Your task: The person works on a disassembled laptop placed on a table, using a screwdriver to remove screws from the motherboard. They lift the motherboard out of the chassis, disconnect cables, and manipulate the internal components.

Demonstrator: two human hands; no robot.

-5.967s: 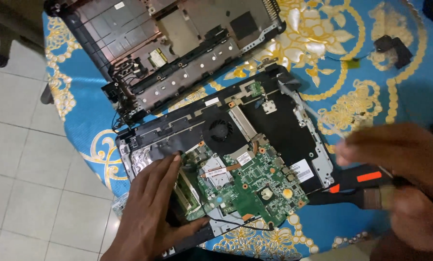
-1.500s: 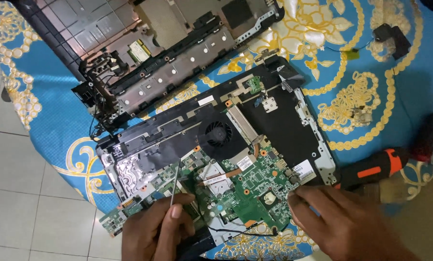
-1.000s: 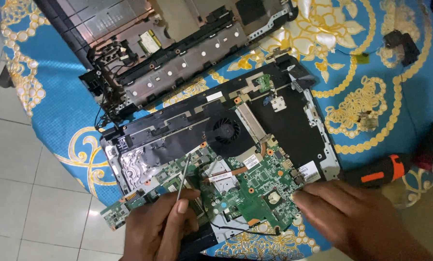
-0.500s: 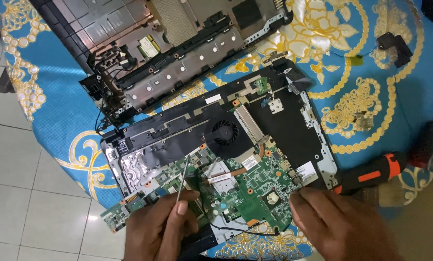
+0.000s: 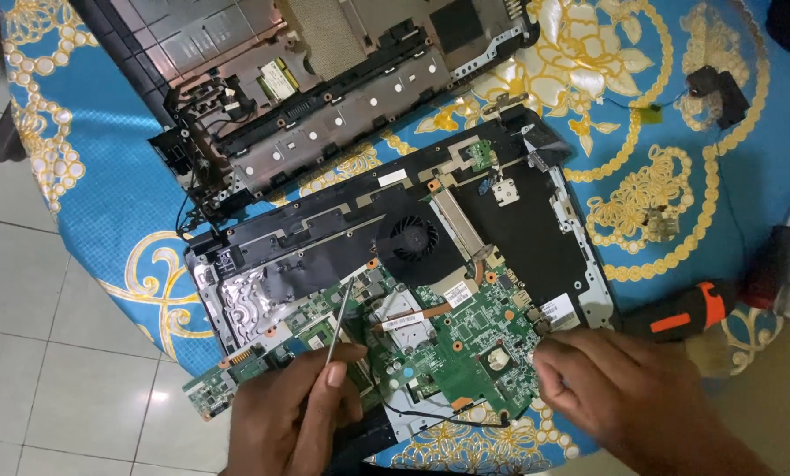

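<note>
We see a dismantled laptop on a blue patterned tablecloth (image 5: pixel 104 176). Our left hand (image 5: pixel 294 414) has its fingers (image 5: pixel 335 375) pinched together on a thin metal rod (image 5: pixel 338 317), whose tip reaches away from the fingertips to the upper left edge of the green motherboard (image 5: pixel 448 353). Our right hand (image 5: pixel 624 397) rests with its fingers (image 5: pixel 558 357) pressed on the board's right edge; we cannot tell whether they grip anything. The board lies between the two hands, partly raised out of the black bottom case (image 5: pixel 536 229). To do this step well, we judge that the rod should bear on the board's edge or the case and not on components, while the right fingers steady the board so that it lifts evenly, without flexing. The case acts as the tray: beyond the fingertips it holds the round cooling fan (image 5: pixel 413 238) and a copper heat pipe (image 5: pixel 465 238). Farther off lies a second chassis shell (image 5: pixel 324 88), with a small green card (image 5: pixel 279 81) inside. Just beyond the right hand lies an orange-and-black screwdriver (image 5: pixel 686 308).
</note>
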